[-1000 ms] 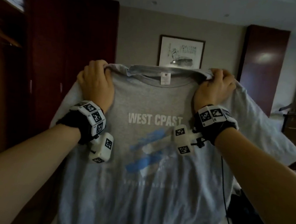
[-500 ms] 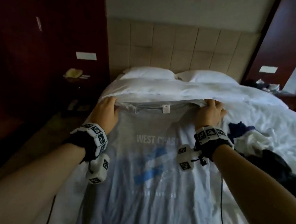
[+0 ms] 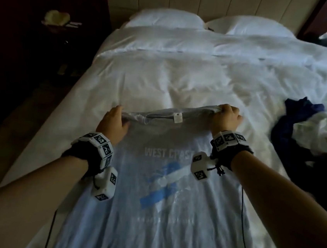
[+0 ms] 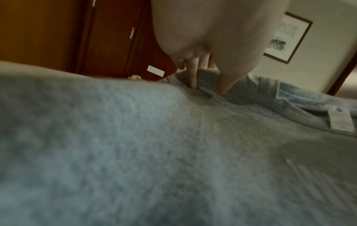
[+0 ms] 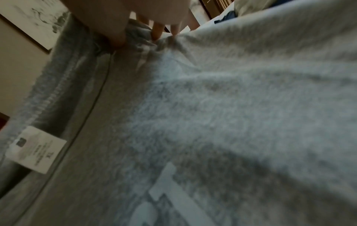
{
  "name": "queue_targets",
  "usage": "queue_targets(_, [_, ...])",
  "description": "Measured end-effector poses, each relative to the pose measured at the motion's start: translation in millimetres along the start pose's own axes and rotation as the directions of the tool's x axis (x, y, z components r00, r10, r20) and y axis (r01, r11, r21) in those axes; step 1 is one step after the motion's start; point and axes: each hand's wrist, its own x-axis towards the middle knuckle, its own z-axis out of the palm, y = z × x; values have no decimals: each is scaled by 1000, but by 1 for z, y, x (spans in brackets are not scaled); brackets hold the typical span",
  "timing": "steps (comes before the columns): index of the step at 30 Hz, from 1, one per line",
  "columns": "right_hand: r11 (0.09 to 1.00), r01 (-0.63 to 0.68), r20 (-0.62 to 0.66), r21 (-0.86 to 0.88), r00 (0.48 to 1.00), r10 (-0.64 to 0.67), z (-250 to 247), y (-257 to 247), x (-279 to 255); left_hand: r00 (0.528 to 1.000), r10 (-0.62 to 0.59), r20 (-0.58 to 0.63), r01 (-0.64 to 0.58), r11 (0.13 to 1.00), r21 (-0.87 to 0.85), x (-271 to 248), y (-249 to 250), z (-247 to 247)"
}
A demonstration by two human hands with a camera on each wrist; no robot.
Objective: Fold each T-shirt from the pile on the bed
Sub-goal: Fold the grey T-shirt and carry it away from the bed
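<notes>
A grey T-shirt (image 3: 161, 214) with "WEST COAST" lettering and a blue print lies stretched over the white bed (image 3: 163, 79), collar away from me. My left hand (image 3: 114, 122) grips its left shoulder, my right hand (image 3: 227, 117) grips the right shoulder; the collar with its white label (image 3: 177, 117) sags between them. In the left wrist view my left hand (image 4: 204, 73) pinches grey cloth (image 4: 173, 145). The right wrist view shows my right hand (image 5: 150, 30) bunching the shirt (image 5: 231, 107) near the label (image 5: 36, 149). A pile of dark blue and white shirts (image 3: 309, 127) lies at right.
Two white pillows (image 3: 209, 21) lie against the headboard. A dark nightstand (image 3: 60, 24) with a pale object stands left of the bed, beside dark wooden doors. The bed's left edge runs diagonally along the floor. A thin black cable (image 3: 246, 233) trails from my right wrist.
The shirt was held up in the air in front of the wall; both hands have brought it down and forward, and it now lies spread on the bed, still gripped at the shoulders.
</notes>
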Motion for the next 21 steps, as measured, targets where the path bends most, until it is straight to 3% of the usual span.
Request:
queue_targets(6, [990, -118, 125, -82, 984, 128, 50, 31, 15, 994, -86, 61, 87, 996, -20, 9, -30, 42])
queue_targets(10, [955, -289, 231, -68, 927, 297, 72, 50, 16, 984, -146, 102, 157, 982, -104, 15, -52, 60])
queue_targets(12, [947, -319, 269, -29, 910, 315, 78, 51, 15, 985, -166, 46, 171, 970, -175, 16, -56, 63])
queue_targets(15, [956, -291, 185, -13, 939, 289, 83, 41, 8, 976, -198, -92, 176, 963, -203, 16, -56, 51])
queue_targets(17, [969, -246, 123, 7, 962, 244, 84, 26, -5, 966, -236, -109, 215, 961, -175, 12, -61, 37])
queue_targets(21, [991, -136, 182, -5, 974, 135, 94, -5, -37, 920, -389, 54, 391, 920, -36, -4, -83, 6])
